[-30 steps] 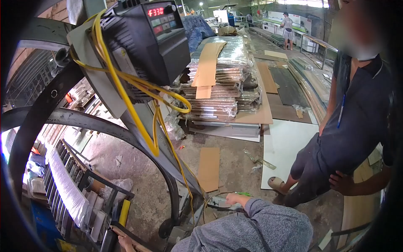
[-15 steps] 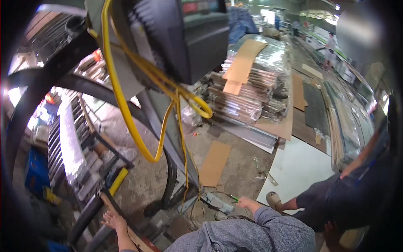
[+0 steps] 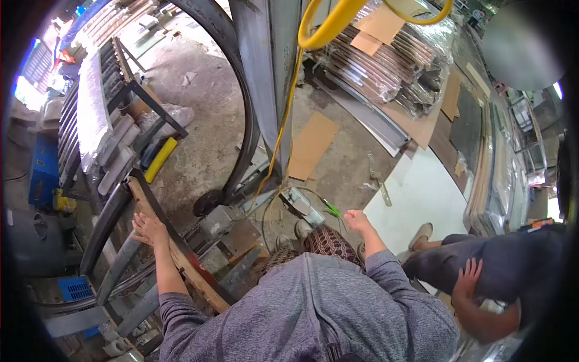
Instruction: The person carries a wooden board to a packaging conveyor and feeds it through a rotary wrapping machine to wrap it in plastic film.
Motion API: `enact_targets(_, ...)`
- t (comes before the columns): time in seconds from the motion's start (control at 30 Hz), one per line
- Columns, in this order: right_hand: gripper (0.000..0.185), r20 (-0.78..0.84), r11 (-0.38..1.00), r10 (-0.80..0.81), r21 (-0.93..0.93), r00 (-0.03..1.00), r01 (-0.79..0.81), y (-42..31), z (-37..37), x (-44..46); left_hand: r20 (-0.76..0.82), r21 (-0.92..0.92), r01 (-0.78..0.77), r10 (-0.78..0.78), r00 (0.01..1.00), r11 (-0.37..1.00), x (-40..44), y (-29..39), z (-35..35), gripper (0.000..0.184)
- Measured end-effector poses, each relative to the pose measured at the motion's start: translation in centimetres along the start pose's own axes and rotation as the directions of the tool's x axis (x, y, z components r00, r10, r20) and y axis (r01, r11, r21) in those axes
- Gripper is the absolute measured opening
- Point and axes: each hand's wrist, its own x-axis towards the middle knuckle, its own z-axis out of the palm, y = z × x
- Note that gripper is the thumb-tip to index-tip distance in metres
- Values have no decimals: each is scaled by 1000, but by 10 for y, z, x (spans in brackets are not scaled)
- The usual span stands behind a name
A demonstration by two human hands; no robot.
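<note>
My left hand (image 3: 149,229) lies with its fingers spread at the edge of a wooden rail (image 3: 175,253), near a grey roller (image 3: 123,256). The rail runs beside a dark curved bar toward my body. In front of me, my right hand (image 3: 357,221) is closed, its fingers curled. Just left of it is a small bright green piece (image 3: 332,209) at the end of a thin dark cord. Whether the fingers hold the cord or anything else is too small to make out.
A metal post (image 3: 262,78) with a yellow cable (image 3: 283,130) stands ahead, beside a large curved hoop. A roller conveyor (image 3: 120,69) is at left. Wrapped stacks (image 3: 374,66), cardboard (image 3: 312,145) and a white sheet (image 3: 422,193) lie right. Another person (image 3: 482,265) stands close on my right.
The view has tipped downward, so the machine box on the post has left the top of the picture. My left hand stays by the wooden rail; my right hand remains near the green piece.
</note>
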Motion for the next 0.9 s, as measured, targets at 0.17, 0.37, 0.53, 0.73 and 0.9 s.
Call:
enact_targets(0.17,29,-2,956,243,-167,970,-239,25,-20,-27,52,25,-2,1,999,1000,-6,1,-13,55)
enact_targets(0.37,29,-104,970,209,-106,972,-220,22,-28,-5,-94,104,-96,106,990,990,-4,-3,4,67)
enact_targets(0.53,30,-107,993,120,28,987,-118,3,-25,62,181,-96,-391,403,897,915,-31,47,-33,59)
enact_targets(0.73,25,237,891,69,423,969,-167,-9,-43,204,529,-622,-530,809,258,576,-106,203,-63,47)
enact_targets(0.9,24,124,971,-8,239,992,-22,-11,-132,291,242,-946,-200,966,95,257,-161,383,-116,57)
